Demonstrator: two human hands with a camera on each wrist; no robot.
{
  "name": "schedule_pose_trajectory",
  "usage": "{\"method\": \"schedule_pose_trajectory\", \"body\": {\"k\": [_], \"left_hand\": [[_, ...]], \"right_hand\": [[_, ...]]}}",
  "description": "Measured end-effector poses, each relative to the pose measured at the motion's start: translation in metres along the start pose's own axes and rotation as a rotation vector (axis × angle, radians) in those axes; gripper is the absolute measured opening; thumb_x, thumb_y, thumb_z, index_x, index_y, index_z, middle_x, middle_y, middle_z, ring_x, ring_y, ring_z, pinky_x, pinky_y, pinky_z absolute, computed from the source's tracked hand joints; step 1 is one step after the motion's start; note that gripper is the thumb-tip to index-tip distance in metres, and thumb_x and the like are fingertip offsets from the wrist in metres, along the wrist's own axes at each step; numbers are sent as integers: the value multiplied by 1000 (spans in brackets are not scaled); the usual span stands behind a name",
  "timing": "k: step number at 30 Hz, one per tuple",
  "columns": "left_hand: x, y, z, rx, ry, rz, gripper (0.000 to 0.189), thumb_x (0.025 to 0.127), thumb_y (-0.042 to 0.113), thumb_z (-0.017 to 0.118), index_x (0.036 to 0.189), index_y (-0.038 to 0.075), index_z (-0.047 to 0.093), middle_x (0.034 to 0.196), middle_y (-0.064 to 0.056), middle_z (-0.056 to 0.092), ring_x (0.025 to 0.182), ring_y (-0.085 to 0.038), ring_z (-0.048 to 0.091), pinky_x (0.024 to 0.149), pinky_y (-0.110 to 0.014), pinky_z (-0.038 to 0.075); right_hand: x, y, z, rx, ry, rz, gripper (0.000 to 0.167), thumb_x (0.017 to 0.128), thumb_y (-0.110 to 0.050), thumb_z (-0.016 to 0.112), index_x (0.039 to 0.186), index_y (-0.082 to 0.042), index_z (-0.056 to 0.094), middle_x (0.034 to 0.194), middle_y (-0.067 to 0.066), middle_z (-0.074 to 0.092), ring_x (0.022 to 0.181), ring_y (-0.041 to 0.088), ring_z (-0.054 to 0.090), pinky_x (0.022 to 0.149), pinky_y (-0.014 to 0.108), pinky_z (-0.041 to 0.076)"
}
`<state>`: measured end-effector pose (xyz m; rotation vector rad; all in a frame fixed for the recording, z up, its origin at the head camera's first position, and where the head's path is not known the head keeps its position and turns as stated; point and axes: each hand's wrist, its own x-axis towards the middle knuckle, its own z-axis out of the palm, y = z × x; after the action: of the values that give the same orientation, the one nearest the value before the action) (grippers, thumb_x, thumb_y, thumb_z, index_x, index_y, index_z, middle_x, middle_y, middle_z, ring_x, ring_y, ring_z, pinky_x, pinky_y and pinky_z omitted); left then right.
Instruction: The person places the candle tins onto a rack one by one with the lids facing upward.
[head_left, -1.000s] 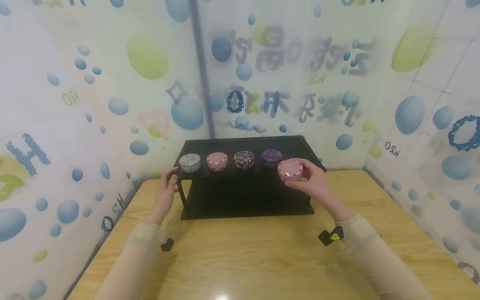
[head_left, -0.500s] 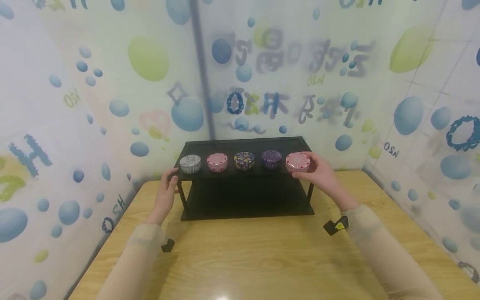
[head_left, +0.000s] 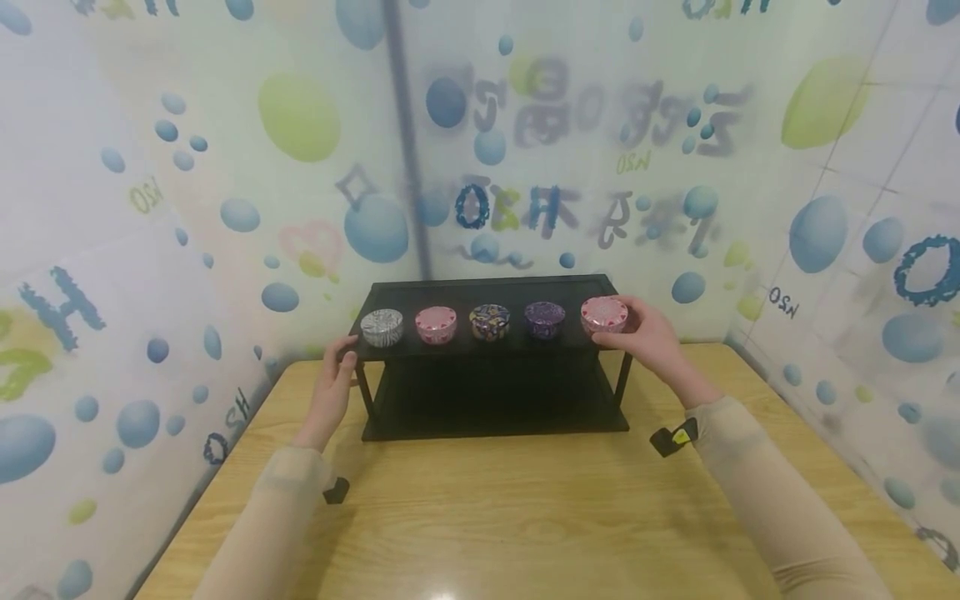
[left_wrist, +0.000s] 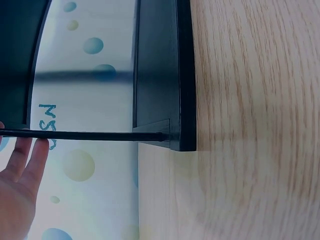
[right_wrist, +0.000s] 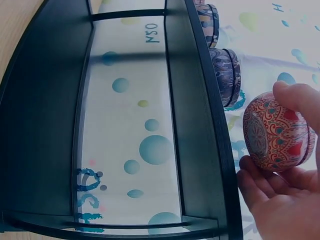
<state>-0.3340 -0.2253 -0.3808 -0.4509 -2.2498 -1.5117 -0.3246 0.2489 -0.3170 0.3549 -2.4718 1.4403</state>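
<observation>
A black two-tier shelf [head_left: 495, 425] stands on the wooden table. My left hand [head_left: 332, 392] holds its upper left corner; in the left wrist view, the fingers [left_wrist: 36, 162] lie against the thin post. My right hand [head_left: 654, 340] grips a round pink tin [head_left: 604, 313] with red hearts, thumb on one side and fingers on the other. In the right wrist view this tin [right_wrist: 275, 131] is lifted, with a gap between its patterned base and the top tier. A dark purple tin [head_left: 543, 320] is nearest to it on the shelf.
Along the top tier's front, further left, stand a multicoloured tin [head_left: 490, 322], another pink tin [head_left: 436, 324] and a black-and-white tin [head_left: 382, 328]. Wall sheeting with blue and green dots [head_left: 300, 117] encloses the table [head_left: 480, 517] behind and at both sides.
My right hand has carried the pink tin to the right and back, from in front of the purple tin to above the shelf's right end. The left hand keeps its place.
</observation>
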Motion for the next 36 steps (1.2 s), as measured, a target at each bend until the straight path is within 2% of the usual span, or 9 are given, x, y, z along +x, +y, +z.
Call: {"method": "schedule_pose_trajectory", "body": {"k": [8, 12, 15, 21, 25, 32, 36], "left_hand": [[2, -5, 0, 6, -2, -6, 40, 107, 20, 35, 142, 0, 32, 151, -24, 28, 117, -40, 47, 81, -31, 46], [7, -23, 2, -23, 1, -12, 40, 107, 21, 35, 143, 3, 32, 152, -22, 27, 118, -39, 45, 86, -46, 48], [11, -36, 3, -43, 15, -14, 40, 107, 23, 35, 144, 7, 33, 152, -18, 27, 118, -37, 45, 89, -59, 44], [10, -42, 3, -50, 31, -1, 41, 107, 27, 35, 143, 8, 33, 152, -16, 28, 116, -36, 45, 88, -64, 43], [8, -38, 1, -53, 20, -21, 40, 107, 23, 36, 143, 7, 32, 152, -18, 26, 119, -40, 44, 90, -65, 43], [0, -6, 0, -6, -2, -8, 40, 107, 19, 35, 142, 1, 31, 151, -25, 27, 119, -42, 45, 88, -57, 46], [-1, -2, 0, -17, -10, -13, 40, 107, 20, 35, 142, 1, 31, 150, -26, 26, 119, -44, 44, 90, -61, 45]], "right_hand": [[1, -3, -2, 29, -9, 5, 78, 82, -19, 79, 145, 1, 37, 132, 22, 52, 111, 29, 54, 77, 14, 48], [2, -1, -4, 35, 5, 4, 77, 83, -17, 78, 145, 0, 37, 131, 22, 52, 110, 27, 55, 76, 14, 49], [4, 0, -6, 22, 19, -4, 74, 82, -18, 79, 143, -1, 40, 129, 21, 54, 106, 24, 55, 75, 15, 49], [7, -1, -9, -23, 25, -23, 74, 81, -23, 80, 141, -2, 42, 128, 19, 54, 106, 27, 56, 75, 19, 49], [11, -3, -9, -29, 16, -17, 74, 80, -24, 80, 140, -2, 42, 127, 18, 54, 106, 29, 56, 75, 21, 50], [17, -2, -11, -3, 4, -1, 76, 81, -27, 80, 142, -3, 40, 128, 18, 53, 107, 28, 55, 76, 22, 49], [18, -3, -10, -2, 2, 9, 76, 81, -26, 80, 142, -3, 40, 127, 17, 53, 106, 28, 54, 76, 23, 49]]}}
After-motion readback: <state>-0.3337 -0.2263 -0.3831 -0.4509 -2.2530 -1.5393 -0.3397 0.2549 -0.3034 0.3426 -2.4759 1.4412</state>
